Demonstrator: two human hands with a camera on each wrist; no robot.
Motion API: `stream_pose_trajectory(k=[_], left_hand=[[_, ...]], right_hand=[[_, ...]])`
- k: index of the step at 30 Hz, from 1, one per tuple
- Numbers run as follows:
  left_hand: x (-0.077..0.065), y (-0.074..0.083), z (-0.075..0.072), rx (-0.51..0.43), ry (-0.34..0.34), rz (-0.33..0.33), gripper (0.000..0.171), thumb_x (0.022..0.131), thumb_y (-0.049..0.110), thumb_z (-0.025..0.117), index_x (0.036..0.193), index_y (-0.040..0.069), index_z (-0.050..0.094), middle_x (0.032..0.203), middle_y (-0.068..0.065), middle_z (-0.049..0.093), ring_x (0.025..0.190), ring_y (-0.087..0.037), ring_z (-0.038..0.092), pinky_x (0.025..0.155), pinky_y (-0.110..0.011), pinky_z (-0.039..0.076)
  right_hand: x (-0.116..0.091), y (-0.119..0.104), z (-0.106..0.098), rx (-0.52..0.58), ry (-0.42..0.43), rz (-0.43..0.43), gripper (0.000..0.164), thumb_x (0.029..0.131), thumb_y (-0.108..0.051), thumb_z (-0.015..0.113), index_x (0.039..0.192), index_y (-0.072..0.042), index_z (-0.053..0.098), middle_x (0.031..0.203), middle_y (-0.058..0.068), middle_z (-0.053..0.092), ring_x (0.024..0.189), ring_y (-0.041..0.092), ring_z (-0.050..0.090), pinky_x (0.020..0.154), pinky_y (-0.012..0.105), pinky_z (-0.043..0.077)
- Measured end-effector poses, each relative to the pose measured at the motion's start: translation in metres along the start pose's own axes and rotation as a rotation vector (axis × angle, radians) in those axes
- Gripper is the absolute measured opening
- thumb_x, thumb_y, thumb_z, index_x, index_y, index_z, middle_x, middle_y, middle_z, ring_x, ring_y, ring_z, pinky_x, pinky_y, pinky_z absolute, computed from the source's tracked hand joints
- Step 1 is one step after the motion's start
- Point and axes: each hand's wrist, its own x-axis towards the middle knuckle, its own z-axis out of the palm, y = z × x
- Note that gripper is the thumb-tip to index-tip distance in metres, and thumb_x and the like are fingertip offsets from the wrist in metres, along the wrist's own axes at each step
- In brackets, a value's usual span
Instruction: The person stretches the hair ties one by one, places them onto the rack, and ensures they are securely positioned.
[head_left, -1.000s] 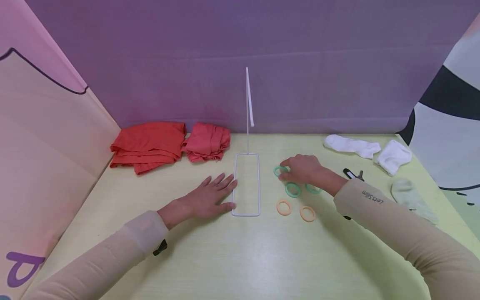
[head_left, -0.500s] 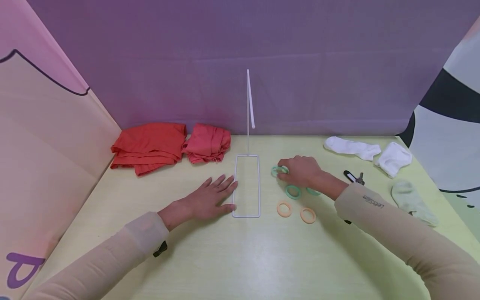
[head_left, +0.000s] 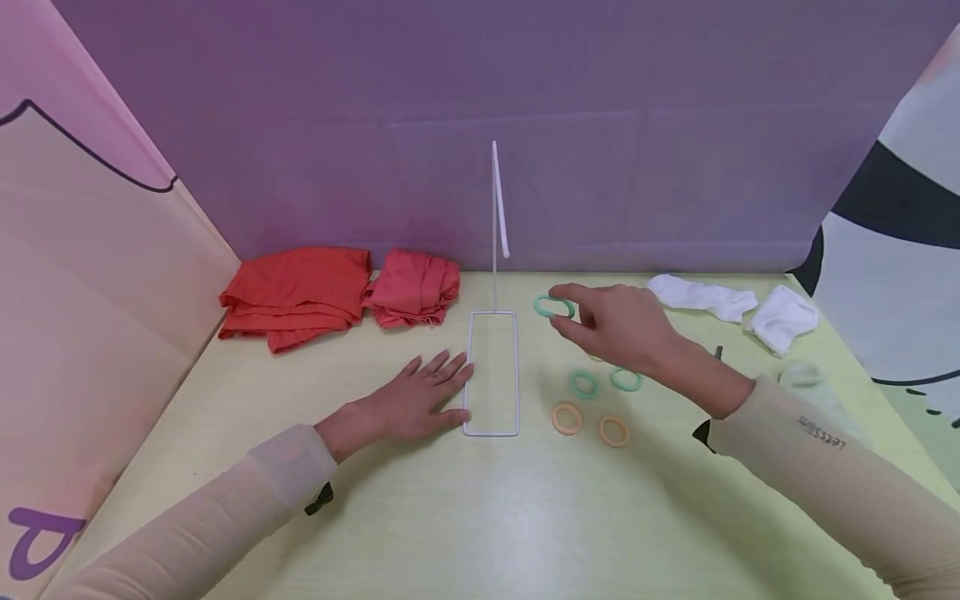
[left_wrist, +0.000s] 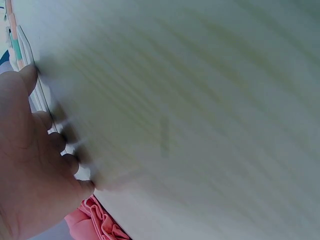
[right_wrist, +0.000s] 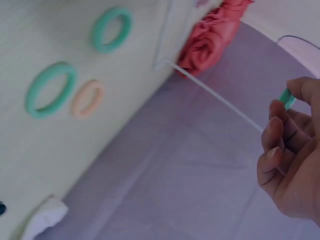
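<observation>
Between thumb and index finger, my right hand (head_left: 633,325) pinches a green ring (head_left: 537,308), held up above the table. The same ring (right_wrist: 286,98) shows edge-on in the right wrist view. My left hand (head_left: 416,404) lies flat, palm down, fingers spread, its fingertips touching the left side of the white wire stand (head_left: 517,375). That stand has a rectangular base, a thin upright and a slanted top bar. Two more green rings (head_left: 573,385) and two orange rings (head_left: 556,419) lie to its right. Another orange ring (head_left: 596,358) is mostly hidden beneath my right hand.
Red cloth (head_left: 300,287) and a pinkish-red cloth (head_left: 416,287) lie at the back left. White socks (head_left: 701,296) are at the back right. Partly behind the right forearm are a pale green sock (head_left: 806,379) and a key (head_left: 719,352). A purple backdrop (head_left: 637,183) closes the rear.
My right hand has lifted one green ring off the table, uncovering part of an orange ring. The left hand stays in place.
</observation>
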Motion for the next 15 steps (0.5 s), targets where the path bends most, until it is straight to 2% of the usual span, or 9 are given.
stream_pose_trajectory(k=[8, 11, 15], left_hand=[[0.000, 0.000, 0.001, 0.005, 0.007, 0.012, 0.080, 0.101, 0.061, 0.042, 0.162, 0.021, 0.011, 0.171, -0.002, 0.006, 0.158, -0.031, 0.000, 0.124, -0.062, 0.006], [0.001, -0.001, 0.002, 0.009, 0.009, 0.015, 0.080, 0.101, 0.061, 0.042, 0.163, 0.021, 0.011, 0.171, -0.003, 0.006, 0.158, -0.032, 0.000, 0.124, -0.062, 0.006], [0.001, -0.001, 0.002, 0.013, 0.013, 0.016, 0.080, 0.101, 0.061, 0.041, 0.163, 0.021, 0.011, 0.171, -0.002, 0.006, 0.158, -0.032, 0.000, 0.124, -0.062, 0.006]], right_hand=[[-0.010, -0.034, -0.039, -0.015, 0.436, -0.339, 0.031, 0.088, -0.023, 0.072, 0.117, -0.015, 0.072, 0.054, -0.008, 0.053, 0.047, 0.004, 0.041, 0.043, 0.024, 0.033], [-0.010, -0.050, -0.051, -0.031, 0.532, -0.406, 0.030, 0.091, -0.025, 0.069, 0.118, -0.014, 0.071, 0.055, -0.006, 0.053, 0.046, 0.006, 0.041, 0.042, 0.024, 0.032], [-0.009, -0.067, -0.064, -0.045, 0.588, -0.448, 0.030, 0.094, -0.029, 0.067, 0.120, -0.014, 0.071, 0.056, -0.005, 0.055, 0.046, 0.006, 0.043, 0.040, 0.024, 0.029]])
